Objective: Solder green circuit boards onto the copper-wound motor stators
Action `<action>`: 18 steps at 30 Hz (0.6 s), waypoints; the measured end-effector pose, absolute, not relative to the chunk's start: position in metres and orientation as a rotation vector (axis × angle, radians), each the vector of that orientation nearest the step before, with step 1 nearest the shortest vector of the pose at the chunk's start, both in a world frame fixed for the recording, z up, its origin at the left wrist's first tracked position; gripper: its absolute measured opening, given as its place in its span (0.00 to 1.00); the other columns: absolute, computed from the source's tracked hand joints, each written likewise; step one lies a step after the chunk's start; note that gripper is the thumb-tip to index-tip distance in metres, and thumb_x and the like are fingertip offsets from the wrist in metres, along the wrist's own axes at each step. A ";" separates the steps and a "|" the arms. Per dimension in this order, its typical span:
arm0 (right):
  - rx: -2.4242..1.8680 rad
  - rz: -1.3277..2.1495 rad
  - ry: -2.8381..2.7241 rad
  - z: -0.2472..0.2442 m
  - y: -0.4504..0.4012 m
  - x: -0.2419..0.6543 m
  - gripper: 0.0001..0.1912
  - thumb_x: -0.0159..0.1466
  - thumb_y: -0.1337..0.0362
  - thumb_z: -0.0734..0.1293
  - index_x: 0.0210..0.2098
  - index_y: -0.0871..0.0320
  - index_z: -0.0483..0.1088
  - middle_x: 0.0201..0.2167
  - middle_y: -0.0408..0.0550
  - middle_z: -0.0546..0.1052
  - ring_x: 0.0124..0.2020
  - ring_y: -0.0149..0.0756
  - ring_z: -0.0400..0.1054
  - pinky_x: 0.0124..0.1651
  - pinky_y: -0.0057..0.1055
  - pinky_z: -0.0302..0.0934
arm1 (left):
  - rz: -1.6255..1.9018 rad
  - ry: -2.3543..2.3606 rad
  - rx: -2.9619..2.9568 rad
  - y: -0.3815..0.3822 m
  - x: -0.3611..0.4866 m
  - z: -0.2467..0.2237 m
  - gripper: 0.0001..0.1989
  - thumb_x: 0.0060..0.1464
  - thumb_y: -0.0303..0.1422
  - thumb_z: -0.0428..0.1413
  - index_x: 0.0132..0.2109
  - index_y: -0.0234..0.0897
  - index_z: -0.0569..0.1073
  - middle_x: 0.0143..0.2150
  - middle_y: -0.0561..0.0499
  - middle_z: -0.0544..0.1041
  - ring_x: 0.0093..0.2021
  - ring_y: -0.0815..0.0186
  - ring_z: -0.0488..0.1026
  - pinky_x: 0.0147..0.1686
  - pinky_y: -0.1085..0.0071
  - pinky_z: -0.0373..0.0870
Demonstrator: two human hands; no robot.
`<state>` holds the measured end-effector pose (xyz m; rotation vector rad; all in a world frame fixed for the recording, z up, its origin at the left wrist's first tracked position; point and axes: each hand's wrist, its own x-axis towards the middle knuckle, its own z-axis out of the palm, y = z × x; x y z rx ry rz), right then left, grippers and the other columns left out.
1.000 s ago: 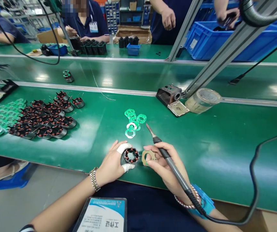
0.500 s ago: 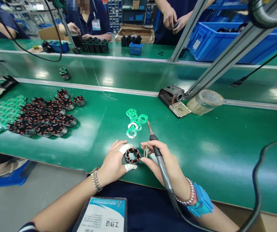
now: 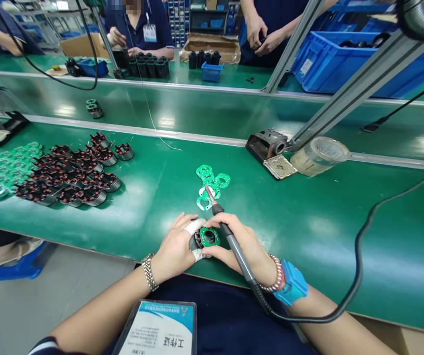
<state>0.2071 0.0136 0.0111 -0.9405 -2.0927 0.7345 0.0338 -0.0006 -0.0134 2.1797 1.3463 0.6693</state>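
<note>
My left hand, with white wraps on thumb and index finger, grips a dark stator with copper windings. A green ring board lies at the stator's face, held at its edge by the thumb and index finger of my right hand. The same hand carries a soldering iron, its tip pointing up and left over a small group of green ring boards. Whether the held board is seated on the stator cannot be told.
Many stators and a pile of green boards lie at left. An iron stand and a cloudy tub sit behind at right, beside a slanted metal post. The iron's cable loops at right. People work across the bench.
My right hand has moved left to the stator, turning the ring board from edge-on to face-up over it. The iron's tip has swung left over the loose boards.
</note>
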 end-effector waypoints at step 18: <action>-0.820 0.590 -2.147 0.003 0.013 0.203 0.15 0.60 0.63 0.65 0.45 0.57 0.59 0.35 0.48 0.70 0.33 0.35 0.65 0.35 0.31 0.65 | 0.667 1.330 2.206 0.000 0.032 -0.018 0.27 0.44 0.32 0.59 0.52 0.34 0.64 0.51 0.39 0.71 0.53 0.56 0.67 0.57 0.51 0.57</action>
